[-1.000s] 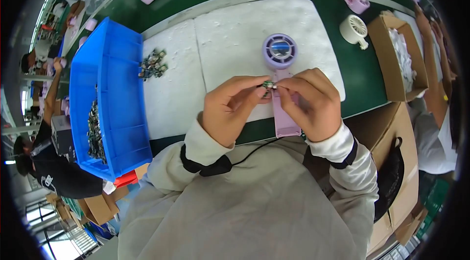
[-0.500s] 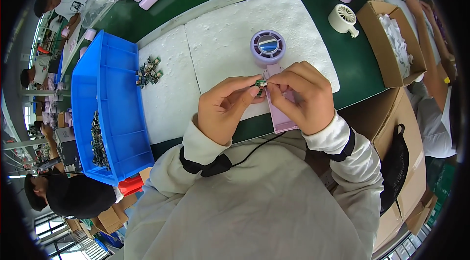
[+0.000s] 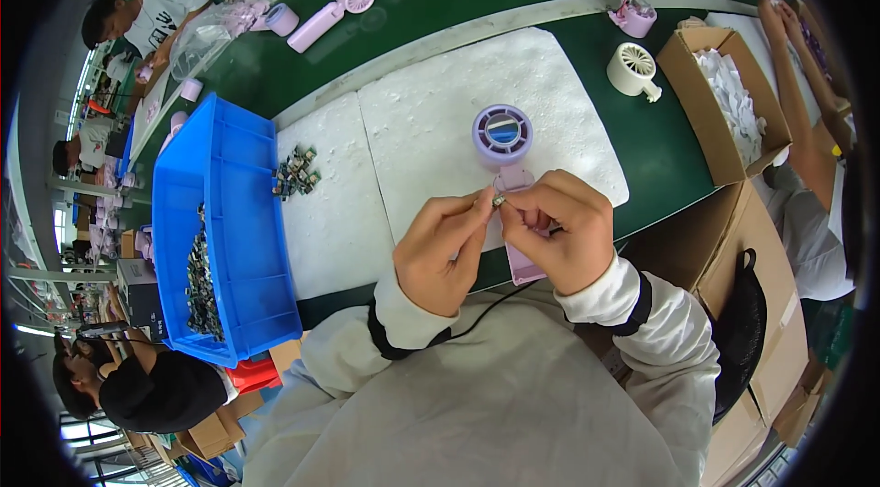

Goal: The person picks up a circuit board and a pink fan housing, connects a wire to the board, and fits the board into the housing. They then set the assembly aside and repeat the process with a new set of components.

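Above the handle of a purple handheld fan point(image 3: 523, 267), the fingertips of my two hands meet around a small circuit board point(image 3: 499, 200). Only a little of the board shows, with a whitish metallic part; the fingers cover the rest. My left hand point(image 3: 443, 253) pinches it from the left, thumb and forefinger pressed together. From the right, my right hand point(image 3: 570, 229) is closed at the same spot, its thumb and forefinger touching the board. The fan's round head lies beyond the fingers on a white foam sheet point(image 3: 440, 88), and its open handle runs toward me, partly hidden under my right hand.
A pile of small circuit boards point(image 3: 296, 173) lies on the foam beside a blue bin point(image 3: 243, 240) holding many more. At right stand a cream fan head point(image 3: 634, 69) and a cardboard box point(image 3: 687, 75) of white pieces. A metal rail point(image 3: 412, 33) crosses behind. Co-workers sit either side.
The green board, plainly visible before, is now mostly covered by my fingertips. My left hand has turned and closed in toward the right hand. The whole view has shifted, with the scene sitting lower.
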Tool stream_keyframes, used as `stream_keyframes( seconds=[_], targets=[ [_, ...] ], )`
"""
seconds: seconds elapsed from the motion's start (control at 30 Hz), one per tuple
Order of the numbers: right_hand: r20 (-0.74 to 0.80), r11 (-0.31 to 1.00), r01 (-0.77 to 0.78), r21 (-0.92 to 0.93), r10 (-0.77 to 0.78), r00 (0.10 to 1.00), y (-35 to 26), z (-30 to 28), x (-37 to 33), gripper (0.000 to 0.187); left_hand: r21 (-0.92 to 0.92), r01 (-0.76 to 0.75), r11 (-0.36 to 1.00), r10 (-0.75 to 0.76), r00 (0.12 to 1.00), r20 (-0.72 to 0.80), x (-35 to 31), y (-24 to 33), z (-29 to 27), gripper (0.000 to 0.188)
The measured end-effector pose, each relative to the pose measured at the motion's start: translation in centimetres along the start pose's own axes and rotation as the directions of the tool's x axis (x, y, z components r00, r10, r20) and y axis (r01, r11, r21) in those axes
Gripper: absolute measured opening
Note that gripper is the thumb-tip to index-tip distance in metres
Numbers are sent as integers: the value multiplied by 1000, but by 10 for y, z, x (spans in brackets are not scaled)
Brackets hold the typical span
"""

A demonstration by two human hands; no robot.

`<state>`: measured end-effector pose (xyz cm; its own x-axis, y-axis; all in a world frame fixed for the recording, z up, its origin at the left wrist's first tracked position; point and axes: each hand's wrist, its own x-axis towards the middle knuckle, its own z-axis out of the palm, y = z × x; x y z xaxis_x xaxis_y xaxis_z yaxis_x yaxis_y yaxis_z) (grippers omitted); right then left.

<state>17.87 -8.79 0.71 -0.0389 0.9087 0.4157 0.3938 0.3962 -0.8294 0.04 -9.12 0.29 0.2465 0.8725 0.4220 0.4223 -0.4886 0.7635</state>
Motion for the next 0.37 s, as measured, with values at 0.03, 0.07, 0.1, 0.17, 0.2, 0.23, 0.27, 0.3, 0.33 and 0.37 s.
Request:
stream_keyframes(
  seconds=[0.03,0.07,0.1,0.17,0.2,0.23,0.27,0.3,0.33,0.37],
  targets=[
    [-9,1000,6,2,-6,1000,-2,2,-1,11,5,-10,1000,10,1000,2,0,2,1,32],
    [-24,1000,-18,24,18,1000,-3,3,-2,11,59,-47,997,49,999,-24,0,3,3,31],
    [-38,998,-42,46,44,998,-5,5,-2,10,113,-84,990,89,995,-47,1,4,5,31],
    [-56,996,-61,63,64,996,-5,3,0,10,164,-125,978,138,988,-71,5,7,6,30],
    [-48,992,-89,87,94,994,-4,4,1,10,158,-113,981,121,992,-41,9,7,3,32],
    [-40,987,-118,110,123,992,-3,3,3,10,153,-102,983,104,994,-10,12,8,0,34],
    [-34,980,-147,133,153,988,-2,1,4,10,148,-91,985,89,996,24,16,9,-2,36],
    [-50,981,-142,133,149,988,-3,0,5,10,147,-107,983,104,994,32,18,9,-3,36],
    [-31,970,-164,179,172,985,-3,-3,6,11,-171,115,978,-91,985,146,17,9,-3,57],
    [-10,956,-187,226,194,981,-4,-6,7,12,-432,359,827,-234,920,315,15,10,-3,85]
  ],
)
